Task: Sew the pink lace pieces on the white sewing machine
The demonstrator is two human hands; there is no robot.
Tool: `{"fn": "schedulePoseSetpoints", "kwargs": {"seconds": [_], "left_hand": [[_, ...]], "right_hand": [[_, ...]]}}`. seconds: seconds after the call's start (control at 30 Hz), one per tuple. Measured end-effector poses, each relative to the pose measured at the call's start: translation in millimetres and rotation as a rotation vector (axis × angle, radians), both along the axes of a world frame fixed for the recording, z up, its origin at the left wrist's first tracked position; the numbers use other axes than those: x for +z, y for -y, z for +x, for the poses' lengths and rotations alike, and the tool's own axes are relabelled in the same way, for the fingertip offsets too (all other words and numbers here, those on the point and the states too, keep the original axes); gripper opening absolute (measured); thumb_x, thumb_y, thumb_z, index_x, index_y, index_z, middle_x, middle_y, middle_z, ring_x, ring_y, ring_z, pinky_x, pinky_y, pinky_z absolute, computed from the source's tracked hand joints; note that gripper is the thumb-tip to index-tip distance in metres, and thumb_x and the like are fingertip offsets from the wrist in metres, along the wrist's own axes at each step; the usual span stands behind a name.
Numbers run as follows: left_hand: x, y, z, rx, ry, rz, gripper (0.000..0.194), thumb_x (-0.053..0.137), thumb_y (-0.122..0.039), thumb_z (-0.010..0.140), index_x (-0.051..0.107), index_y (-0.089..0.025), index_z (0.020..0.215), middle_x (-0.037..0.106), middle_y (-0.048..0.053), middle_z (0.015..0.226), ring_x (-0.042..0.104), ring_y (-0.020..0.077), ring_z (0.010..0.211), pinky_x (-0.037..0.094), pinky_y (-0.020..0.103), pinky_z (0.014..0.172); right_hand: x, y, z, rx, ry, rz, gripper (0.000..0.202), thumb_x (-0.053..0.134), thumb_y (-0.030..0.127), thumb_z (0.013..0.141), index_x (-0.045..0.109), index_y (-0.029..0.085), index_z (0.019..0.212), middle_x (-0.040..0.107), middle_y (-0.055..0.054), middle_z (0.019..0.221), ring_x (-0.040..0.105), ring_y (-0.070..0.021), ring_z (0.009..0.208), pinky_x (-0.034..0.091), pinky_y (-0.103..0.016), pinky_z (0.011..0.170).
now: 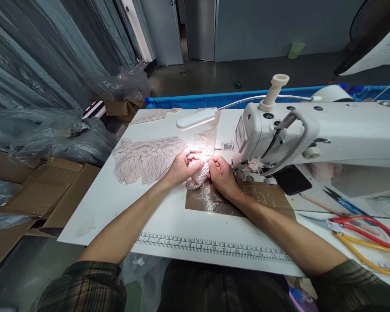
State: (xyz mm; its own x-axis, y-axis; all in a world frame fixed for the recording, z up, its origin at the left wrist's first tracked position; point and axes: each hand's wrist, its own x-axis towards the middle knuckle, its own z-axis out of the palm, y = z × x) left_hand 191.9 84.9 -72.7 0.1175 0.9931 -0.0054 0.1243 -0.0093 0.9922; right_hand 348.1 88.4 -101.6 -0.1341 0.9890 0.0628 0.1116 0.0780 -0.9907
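A pale pink piece of lace (199,175) is bunched between my two hands, left of the sewing machine's needle area. My left hand (184,167) pinches it from the left, thumb and fingers close together. From the right, my right hand (221,174) grips its edge with thumb and forefinger. The lace runs up and away from my hands under a lit lamp (196,119), whose glare washes out part of it. A wider scalloped lace panel (146,158) lies flat on the table beside my left hand.
The white sewing machine (312,125) fills the right side. Red-and-yellow scissors (344,225), blue snips (347,201) and a black phone (292,179) lie below it. A printed ruler (214,248) runs along the table's front edge. Cardboard boxes (48,190) stand at left.
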Motion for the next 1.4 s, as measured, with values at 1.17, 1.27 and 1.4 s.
{"fn": "schedulePoseSetpoints", "kwargs": {"seconds": [1.17, 1.27, 1.4], "left_hand": [[-6.6, 33.2, 48.7, -0.586, -0.743, 0.863, 0.026, 0.048, -0.027, 0.099, 0.069, -0.018, 0.088, 0.071, 0.007, 0.093, 0.066, 0.0178, 0.086, 0.057, 0.031, 0.077], [0.3, 57.3, 47.0, -0.707, -0.719, 0.835, 0.027, 0.047, -0.025, 0.1, 0.067, -0.016, 0.085, 0.07, 0.007, 0.088, 0.066, 0.0178, 0.084, 0.055, 0.032, 0.077], [10.3, 102.5, 37.8, -0.778, -0.721, 0.792, 0.027, 0.046, -0.023, 0.101, 0.065, -0.015, 0.084, 0.07, 0.008, 0.084, 0.066, 0.0167, 0.079, 0.053, 0.029, 0.072]], "right_hand": [[58.6, 89.3, 275.4, -0.125, 1.568, 0.042, 0.028, 0.046, 0.018, 0.093, 0.071, 0.006, 0.1, 0.067, -0.019, 0.084, 0.064, -0.0256, 0.077, 0.041, -0.033, 0.068], [57.9, 73.4, 282.6, -0.103, 1.585, 0.003, 0.029, 0.05, 0.028, 0.092, 0.074, 0.014, 0.102, 0.069, -0.018, 0.082, 0.064, -0.0283, 0.071, 0.041, -0.037, 0.062], [49.5, 58.5, 281.5, -0.223, 1.632, -0.057, 0.019, 0.06, 0.027, 0.082, 0.075, 0.018, 0.09, 0.067, -0.018, 0.074, 0.063, -0.0338, 0.065, 0.043, -0.043, 0.058]]}}
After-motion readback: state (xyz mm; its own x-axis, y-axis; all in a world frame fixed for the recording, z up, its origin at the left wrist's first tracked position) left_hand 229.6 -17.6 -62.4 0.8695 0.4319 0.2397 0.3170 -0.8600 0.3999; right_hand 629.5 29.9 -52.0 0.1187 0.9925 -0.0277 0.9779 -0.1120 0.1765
